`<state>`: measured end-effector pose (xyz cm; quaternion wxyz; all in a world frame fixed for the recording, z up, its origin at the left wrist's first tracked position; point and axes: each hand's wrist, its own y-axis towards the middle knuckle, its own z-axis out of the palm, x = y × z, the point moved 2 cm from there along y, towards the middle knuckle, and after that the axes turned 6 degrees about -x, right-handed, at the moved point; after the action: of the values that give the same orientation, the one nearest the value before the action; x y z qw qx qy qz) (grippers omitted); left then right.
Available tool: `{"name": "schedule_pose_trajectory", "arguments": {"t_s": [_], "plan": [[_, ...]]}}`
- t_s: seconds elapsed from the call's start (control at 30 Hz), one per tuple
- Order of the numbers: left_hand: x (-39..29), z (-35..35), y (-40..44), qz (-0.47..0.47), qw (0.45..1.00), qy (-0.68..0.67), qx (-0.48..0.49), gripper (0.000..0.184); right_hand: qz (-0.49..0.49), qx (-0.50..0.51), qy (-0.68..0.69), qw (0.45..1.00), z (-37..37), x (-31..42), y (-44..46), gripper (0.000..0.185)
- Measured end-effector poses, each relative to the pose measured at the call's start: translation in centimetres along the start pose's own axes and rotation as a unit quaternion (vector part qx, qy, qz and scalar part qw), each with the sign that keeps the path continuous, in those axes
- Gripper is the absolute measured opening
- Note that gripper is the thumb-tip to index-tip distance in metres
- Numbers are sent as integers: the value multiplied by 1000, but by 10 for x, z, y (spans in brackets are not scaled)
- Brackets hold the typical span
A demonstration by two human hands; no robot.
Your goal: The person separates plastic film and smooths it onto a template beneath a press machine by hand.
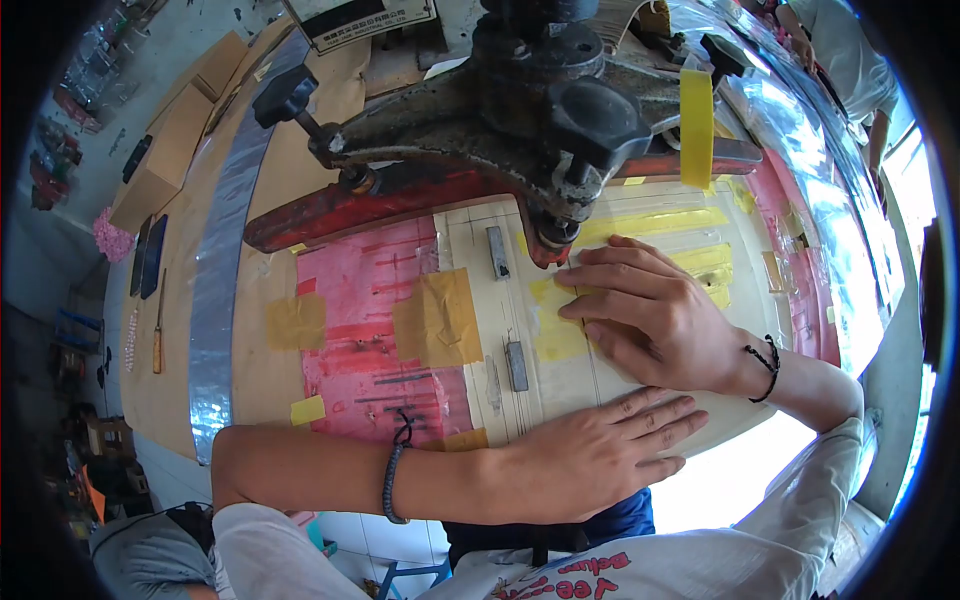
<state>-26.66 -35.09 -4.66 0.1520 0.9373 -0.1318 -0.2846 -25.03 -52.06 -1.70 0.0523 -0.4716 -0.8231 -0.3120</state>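
Note:
My right hand (pixel 655 310) rests with its fingers stretched out on a pale cream sheet (pixel 470 250), over a patch of yellow tape (pixel 560 335). Below it, my left hand (pixel 590 455) lies flat and spread along the front edge of the sheet. Two small grey bars (pixel 516 366) sit on the sheet left of my fingers. More yellow tape strips (pixel 650 222) run behind my right hand. To the left is a pink section (pixel 350 345), partly covered by brown tape (pixel 440 318). I see nothing held in either hand.
A dark metal clamp head (pixel 450 120) with black knobs and a long red bar (pixel 390 212) stands over the sheet's far side. A yellow tape roll (pixel 697 127) hangs on it. A wooden-handled tool (pixel 158 335) lies at left. Another person (pixel 850 60) is at upper right.

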Motion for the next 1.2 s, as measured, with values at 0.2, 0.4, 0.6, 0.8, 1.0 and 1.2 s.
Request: {"name": "schedule_pose_trajectory", "arguments": {"t_s": [0.2, 0.4, 0.6, 0.8, 1.0, 1.2], "plan": [[2, 0, 0, 0, 1000, -5, 5, 56, -5, -2, 4, 1000, 0, -1, -1, 22], [1, -1, 1, 1, 1000, -3, 7, 56, -5, -11, 9, 1000, 1, -2, 0, 22], [2, -1, 1, -1, 1000, -8, 7, 55, -9, -11, 6, 1000, 1, -2, 1, 23], [0, -1, 1, -1, 1000, 7, 8, 55, -11, -10, 2, 1000, 1, -1, 1, 24], [0, 1, 1, 1, 1000, 24, 3, 54, -11, -7, -1, 1000, -1, 1, 2, 23], [0, 4, 0, 15, 999, 36, -2, 52, -15, -9, -8, 1000, 0, 1, 2, 23]]}}
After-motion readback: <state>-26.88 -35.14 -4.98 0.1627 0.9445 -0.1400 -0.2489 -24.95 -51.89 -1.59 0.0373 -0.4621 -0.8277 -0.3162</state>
